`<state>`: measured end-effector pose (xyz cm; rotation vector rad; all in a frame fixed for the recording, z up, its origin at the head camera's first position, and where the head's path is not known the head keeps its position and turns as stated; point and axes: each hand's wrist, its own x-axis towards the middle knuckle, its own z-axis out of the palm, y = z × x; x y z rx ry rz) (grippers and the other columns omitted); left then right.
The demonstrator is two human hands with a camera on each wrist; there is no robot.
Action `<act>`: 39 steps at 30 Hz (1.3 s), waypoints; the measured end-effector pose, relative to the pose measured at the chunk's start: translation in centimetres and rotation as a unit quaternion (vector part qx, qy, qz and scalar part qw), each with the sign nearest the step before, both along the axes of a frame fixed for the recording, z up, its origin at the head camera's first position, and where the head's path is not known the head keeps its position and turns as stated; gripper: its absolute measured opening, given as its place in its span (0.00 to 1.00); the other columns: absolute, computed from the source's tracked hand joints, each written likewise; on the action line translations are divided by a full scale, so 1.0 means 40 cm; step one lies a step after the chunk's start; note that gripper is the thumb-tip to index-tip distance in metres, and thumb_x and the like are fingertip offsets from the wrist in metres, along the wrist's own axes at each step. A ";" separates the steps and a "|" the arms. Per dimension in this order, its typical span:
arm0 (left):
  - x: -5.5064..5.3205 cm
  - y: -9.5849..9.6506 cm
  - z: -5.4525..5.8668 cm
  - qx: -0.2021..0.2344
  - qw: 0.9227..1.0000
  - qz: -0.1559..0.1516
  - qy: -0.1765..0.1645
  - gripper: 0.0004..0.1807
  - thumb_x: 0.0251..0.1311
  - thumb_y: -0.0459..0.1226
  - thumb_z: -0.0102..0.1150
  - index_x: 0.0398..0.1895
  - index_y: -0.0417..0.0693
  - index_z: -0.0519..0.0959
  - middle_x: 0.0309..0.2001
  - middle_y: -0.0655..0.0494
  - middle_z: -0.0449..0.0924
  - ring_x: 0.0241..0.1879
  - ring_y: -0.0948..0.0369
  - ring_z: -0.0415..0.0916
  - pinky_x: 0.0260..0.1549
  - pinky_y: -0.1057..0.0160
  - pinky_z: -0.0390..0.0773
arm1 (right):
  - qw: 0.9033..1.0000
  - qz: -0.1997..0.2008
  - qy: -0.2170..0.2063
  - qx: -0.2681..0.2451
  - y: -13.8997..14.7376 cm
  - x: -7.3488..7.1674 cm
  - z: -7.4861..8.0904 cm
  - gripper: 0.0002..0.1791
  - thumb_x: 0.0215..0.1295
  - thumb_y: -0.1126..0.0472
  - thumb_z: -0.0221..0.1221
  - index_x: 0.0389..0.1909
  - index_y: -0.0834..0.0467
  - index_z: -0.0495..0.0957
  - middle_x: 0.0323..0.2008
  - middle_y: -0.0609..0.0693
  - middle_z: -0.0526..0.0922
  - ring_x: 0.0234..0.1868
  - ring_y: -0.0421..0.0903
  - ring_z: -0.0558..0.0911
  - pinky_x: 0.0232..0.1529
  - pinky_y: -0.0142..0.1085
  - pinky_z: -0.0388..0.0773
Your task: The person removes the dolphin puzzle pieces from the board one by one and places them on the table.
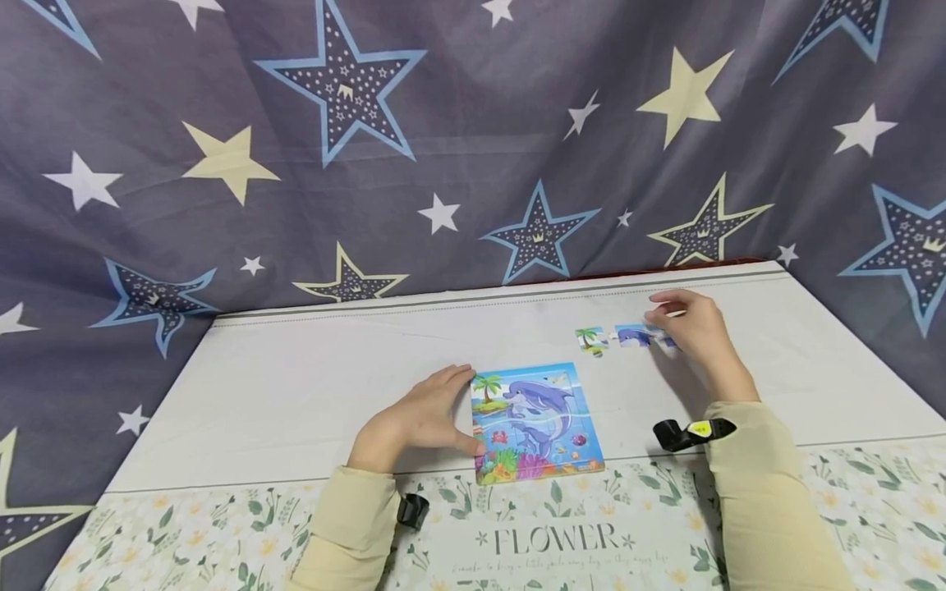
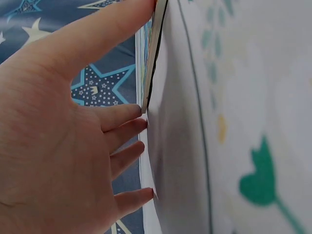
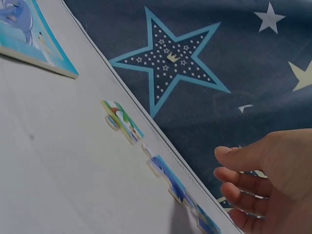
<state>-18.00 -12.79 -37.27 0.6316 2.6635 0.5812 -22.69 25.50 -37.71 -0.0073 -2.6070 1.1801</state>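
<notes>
My left hand (image 1: pixel 417 414) rests at the left side of a square dolphin jigsaw puzzle board (image 1: pixel 543 423). Its thumb is by the lower left, and the index fingertip touches the upper left corner. In the left wrist view the fingers (image 2: pixel 119 117) are spread along the board's edge. To the upper right, my right hand (image 1: pixel 698 332) hovers over loose jigsaw pieces, its fingers loosely bent with nothing between them. A palm-tree piece (image 1: pixel 590 338) lies left of a dolphin piece (image 1: pixel 631 335). Another blue piece (image 3: pixel 208 222) is partly covered by the right hand in the head view.
The white table cover (image 1: pixel 355 345) has a floral front section (image 1: pixel 547 492) with printed lettering. Behind the table hangs a dark curtain (image 1: pixel 473 148) with stars. A black wrist camera (image 1: pixel 683 433) sits on the right sleeve, another camera (image 1: pixel 412 510) on the left.
</notes>
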 end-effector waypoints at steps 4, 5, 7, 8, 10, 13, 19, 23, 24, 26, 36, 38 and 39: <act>0.001 -0.001 0.000 0.008 1.000 -0.005 -0.002 0.62 0.41 0.51 0.79 0.76 0.39 0.55 0.77 0.44 0.51 0.76 0.47 0.46 0.73 0.47 0.49 | 1.000 0.025 -0.009 -0.011 -0.014 -0.006 0.003 0.19 0.64 0.64 0.65 0.52 0.70 0.79 0.40 0.66 0.84 0.32 0.36 0.78 0.29 0.23 0.73; 0.000 -0.001 0.000 0.010 1.000 -0.005 -0.001 0.62 0.40 0.51 0.79 0.76 0.39 0.55 0.76 0.44 0.52 0.75 0.47 0.47 0.73 0.47 0.50 | 0.999 0.030 -0.012 -0.014 -0.017 -0.007 0.004 0.19 0.64 0.63 0.65 0.53 0.70 0.79 0.41 0.66 0.84 0.32 0.35 0.77 0.30 0.23 0.73; -0.001 0.001 0.000 0.015 1.000 -0.006 -0.001 0.62 0.40 0.51 0.79 0.76 0.40 0.55 0.76 0.45 0.54 0.75 0.47 0.49 0.72 0.47 0.51 | 0.999 0.042 -0.018 -0.018 -0.024 -0.009 0.007 0.19 0.65 0.63 0.64 0.53 0.70 0.79 0.41 0.65 0.84 0.32 0.35 0.78 0.31 0.23 0.74; -0.002 0.002 0.000 0.017 1.000 -0.006 -0.001 0.61 0.40 0.51 0.79 0.76 0.40 0.55 0.75 0.46 0.54 0.74 0.47 0.50 0.72 0.47 0.52 | 0.998 0.048 -0.022 -0.021 -0.028 -0.010 0.008 0.19 0.66 0.62 0.64 0.53 0.70 0.79 0.41 0.65 0.84 0.32 0.35 0.78 0.31 0.23 0.74; -0.003 0.004 -0.001 0.019 1.000 -0.006 -0.002 0.61 0.40 0.51 0.79 0.76 0.41 0.56 0.75 0.47 0.56 0.74 0.47 0.52 0.72 0.47 0.54 | 0.997 0.061 -0.029 -0.027 -0.036 -0.012 0.012 0.19 0.66 0.63 0.63 0.53 0.70 0.79 0.42 0.65 0.83 0.33 0.36 0.79 0.32 0.23 0.75; -0.006 0.005 -0.003 0.021 1.000 -0.006 -0.003 0.60 0.40 0.50 0.80 0.76 0.41 0.57 0.74 0.48 0.57 0.73 0.46 0.55 0.70 0.46 0.57 | 0.995 0.083 -0.041 -0.034 -0.052 -0.012 0.022 0.19 0.67 0.63 0.63 0.54 0.70 0.78 0.43 0.65 0.83 0.35 0.43 0.82 0.33 0.25 0.76; -0.006 0.004 -0.003 0.025 1.000 -0.003 -0.008 0.60 0.40 0.50 0.80 0.76 0.42 0.57 0.74 0.49 0.57 0.71 0.44 0.58 0.69 0.43 0.59 | 0.991 0.114 -0.053 -0.045 -0.093 -0.011 0.030 0.18 0.67 0.63 0.63 0.54 0.70 0.79 0.44 0.64 0.84 0.38 0.50 0.83 0.34 0.27 0.76; -0.003 0.004 -0.003 0.027 1.000 -0.003 -0.008 0.59 0.40 0.51 0.79 0.76 0.43 0.58 0.74 0.49 0.57 0.70 0.42 0.59 0.68 0.42 0.60 | 0.988 0.132 -0.055 -0.053 -0.114 -0.013 0.029 0.17 0.67 0.64 0.63 0.52 0.70 0.79 0.42 0.63 0.84 0.36 0.46 0.83 0.33 0.30 0.77; -0.004 0.005 -0.001 0.027 1.000 -0.005 -0.008 0.59 0.40 0.51 0.79 0.76 0.43 0.58 0.74 0.49 0.57 0.70 0.42 0.58 0.68 0.42 0.60 | 0.988 0.136 -0.055 -0.055 -0.119 -0.013 0.030 0.17 0.66 0.65 0.63 0.52 0.70 0.80 0.41 0.63 0.84 0.36 0.47 0.83 0.33 0.30 0.77; -0.004 0.008 0.001 0.025 1.000 -0.007 -0.007 0.59 0.41 0.51 0.79 0.76 0.43 0.58 0.74 0.49 0.57 0.70 0.43 0.58 0.68 0.43 0.60 | 0.987 0.143 -0.055 -0.057 -0.128 -0.011 0.033 0.16 0.66 0.66 0.63 0.52 0.70 0.80 0.40 0.62 0.84 0.36 0.50 0.83 0.32 0.31 0.77; -0.001 0.010 0.008 0.023 1.000 -0.012 -0.004 0.58 0.41 0.50 0.79 0.76 0.41 0.58 0.73 0.48 0.57 0.71 0.43 0.58 0.69 0.44 0.59 | 0.976 0.193 -0.061 -0.075 -0.187 -0.009 0.028 0.17 0.65 0.65 0.64 0.50 0.71 0.79 0.37 0.59 0.84 0.35 0.56 0.83 0.34 0.35 0.80; 0.000 0.009 0.007 0.024 1.000 -0.012 -0.003 0.58 0.41 0.50 0.79 0.75 0.41 0.58 0.73 0.48 0.57 0.71 0.43 0.58 0.69 0.44 0.59 | 0.975 0.203 -0.056 -0.076 -0.200 -0.008 0.024 0.17 0.65 0.63 0.64 0.49 0.70 0.80 0.36 0.56 0.84 0.35 0.55 0.82 0.33 0.36 0.80; 0.000 0.009 0.008 0.024 1.000 -0.013 -0.003 0.58 0.41 0.50 0.79 0.75 0.42 0.58 0.73 0.48 0.57 0.71 0.43 0.58 0.69 0.44 0.59 | 0.974 0.208 -0.054 -0.078 -0.206 -0.006 0.024 0.17 0.64 0.63 0.64 0.49 0.70 0.80 0.35 0.55 0.84 0.34 0.55 0.82 0.33 0.35 0.80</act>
